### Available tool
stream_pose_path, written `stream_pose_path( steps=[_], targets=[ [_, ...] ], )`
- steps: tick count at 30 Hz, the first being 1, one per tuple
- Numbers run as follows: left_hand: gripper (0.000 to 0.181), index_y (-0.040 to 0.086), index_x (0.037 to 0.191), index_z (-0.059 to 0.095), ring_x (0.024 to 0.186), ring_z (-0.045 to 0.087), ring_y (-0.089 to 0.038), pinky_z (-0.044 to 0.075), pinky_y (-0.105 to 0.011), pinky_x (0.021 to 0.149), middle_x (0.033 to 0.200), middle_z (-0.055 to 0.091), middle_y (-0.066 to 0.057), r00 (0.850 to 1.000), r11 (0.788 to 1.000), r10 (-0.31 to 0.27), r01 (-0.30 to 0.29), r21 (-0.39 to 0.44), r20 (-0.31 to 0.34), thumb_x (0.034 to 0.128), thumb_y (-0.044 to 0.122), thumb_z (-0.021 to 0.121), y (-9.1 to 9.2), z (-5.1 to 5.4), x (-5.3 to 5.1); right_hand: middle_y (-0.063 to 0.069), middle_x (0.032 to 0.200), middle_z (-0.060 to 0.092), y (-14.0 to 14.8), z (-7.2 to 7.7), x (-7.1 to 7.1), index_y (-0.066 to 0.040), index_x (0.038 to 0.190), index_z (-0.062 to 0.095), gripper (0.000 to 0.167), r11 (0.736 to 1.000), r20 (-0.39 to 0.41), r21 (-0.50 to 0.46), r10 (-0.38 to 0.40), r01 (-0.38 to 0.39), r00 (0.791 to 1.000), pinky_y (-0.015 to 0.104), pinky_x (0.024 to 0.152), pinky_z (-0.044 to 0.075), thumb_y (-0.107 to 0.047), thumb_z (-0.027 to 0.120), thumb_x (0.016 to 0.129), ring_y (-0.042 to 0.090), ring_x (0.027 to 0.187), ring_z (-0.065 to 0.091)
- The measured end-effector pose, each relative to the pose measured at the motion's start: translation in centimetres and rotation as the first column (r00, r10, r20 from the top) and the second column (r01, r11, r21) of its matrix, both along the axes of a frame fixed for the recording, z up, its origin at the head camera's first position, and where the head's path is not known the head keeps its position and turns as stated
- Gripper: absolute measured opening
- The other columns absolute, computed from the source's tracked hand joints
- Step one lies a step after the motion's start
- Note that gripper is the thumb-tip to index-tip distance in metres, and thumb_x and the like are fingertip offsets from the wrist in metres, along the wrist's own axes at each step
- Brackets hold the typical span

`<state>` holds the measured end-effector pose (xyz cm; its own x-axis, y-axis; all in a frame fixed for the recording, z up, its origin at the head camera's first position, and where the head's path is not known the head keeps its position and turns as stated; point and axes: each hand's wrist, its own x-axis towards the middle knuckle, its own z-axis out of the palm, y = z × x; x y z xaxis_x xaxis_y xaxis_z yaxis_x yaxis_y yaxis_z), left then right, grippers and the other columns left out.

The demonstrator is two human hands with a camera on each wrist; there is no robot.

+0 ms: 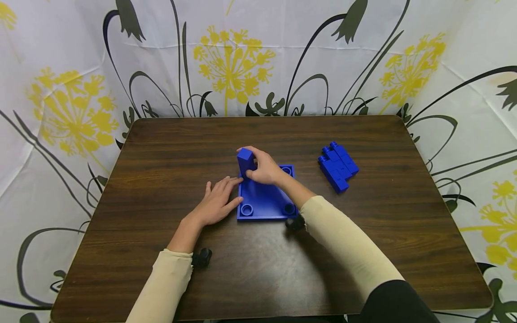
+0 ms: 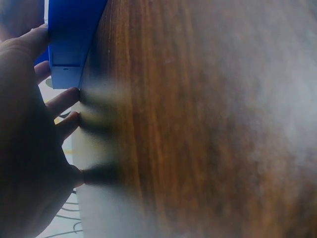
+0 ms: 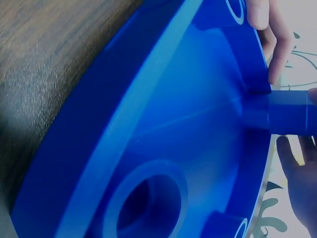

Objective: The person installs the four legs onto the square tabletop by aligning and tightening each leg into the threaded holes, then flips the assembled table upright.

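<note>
A square blue tray-like base point(image 1: 264, 195) with raised rims and round sockets in its corners lies on the table. At its far left corner a blue post point(image 1: 245, 161) stands upright, gripped near its top by my right hand point(image 1: 264, 169) between thumb and fingers. The post point(image 3: 290, 112) meets the base point(image 3: 198, 114) in the right wrist view; its lower end is partly hidden. My left hand point(image 1: 216, 202) rests by the left edge of the base, fingers spread and touching the rim. In the left wrist view, the fingers of that hand point(image 2: 29, 119) touch the blue side wall point(image 2: 72, 39).
Several blue blocks with pegs point(image 1: 338, 167) lie together on the table to the right of the base. The brown wooden table point(image 1: 161, 148) has a patterned cloth point(image 1: 161, 54) behind it.
</note>
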<state>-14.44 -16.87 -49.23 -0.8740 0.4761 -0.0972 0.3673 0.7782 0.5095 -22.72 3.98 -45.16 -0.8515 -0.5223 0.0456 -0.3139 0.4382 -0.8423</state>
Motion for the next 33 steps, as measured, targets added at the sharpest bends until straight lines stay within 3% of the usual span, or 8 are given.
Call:
stream_pose_path(
  steps=[3, 9, 16, 33],
  targets=[
    [0.060, 0.025, 0.154, 0.027, 0.148, 0.014, -0.032, -0.002, -0.071, 0.107, 0.157, 0.028, -0.008, 1.000, 1.000, -0.001, 0.001, 0.001, -0.003, 0.1023, 0.052, 0.041, 0.0, 0.0, 0.0, 0.013, 0.135, 0.056, 0.3, 0.0, -0.1, -0.012, 0.142, 0.049, 0.062, 0.999, 0.021, -0.018, 0.045, -0.045, 0.999, 0.047, 0.100, 0.044, 0.002, 0.066, 0.084, 0.029, 0.123, 0.055],
    [0.061, 0.025, 0.154, 0.027, 0.148, 0.014, -0.031, -0.002, -0.071, 0.107, 0.157, 0.028, -0.008, 1.000, 1.000, 0.001, -0.001, -0.001, 0.001, 0.1021, 0.053, 0.040, 0.0, 0.0, 0.1, 0.012, 0.127, 0.061, 0.5, -0.1, -0.2, -0.009, 0.143, 0.048, 0.060, 0.998, -0.029, 0.013, 0.061, -0.060, 0.998, 0.041, 0.098, 0.046, -0.006, 0.071, 0.088, 0.025, 0.118, 0.056],
    [0.062, 0.024, 0.154, 0.027, 0.148, 0.014, -0.031, -0.002, -0.071, 0.107, 0.157, 0.029, -0.008, 1.000, 1.000, 0.001, -0.001, -0.007, -0.007, 0.1016, 0.055, 0.039, -0.1, 0.0, 0.1, 0.009, 0.115, 0.065, 0.5, -0.5, -0.2, -0.006, 0.130, 0.055, 0.054, 1.000, -0.041, 0.006, -0.014, 0.015, 0.999, 0.032, 0.087, 0.052, -0.016, 0.080, 0.084, 0.023, 0.110, 0.061],
    [0.062, 0.023, 0.154, 0.028, 0.148, 0.015, -0.031, -0.001, -0.071, 0.107, 0.156, 0.030, -0.007, 1.000, 1.000, 0.000, 0.000, -0.007, -0.017, 0.1015, 0.054, 0.040, 0.0, 0.0, 0.0, 0.002, 0.096, 0.070, -0.4, -0.9, 0.1, -0.011, 0.100, 0.062, 0.042, 0.976, -0.117, 0.042, -0.209, 0.215, 0.971, 0.032, 0.082, 0.050, -0.031, 0.088, 0.074, 0.016, 0.092, 0.066]
  ],
)
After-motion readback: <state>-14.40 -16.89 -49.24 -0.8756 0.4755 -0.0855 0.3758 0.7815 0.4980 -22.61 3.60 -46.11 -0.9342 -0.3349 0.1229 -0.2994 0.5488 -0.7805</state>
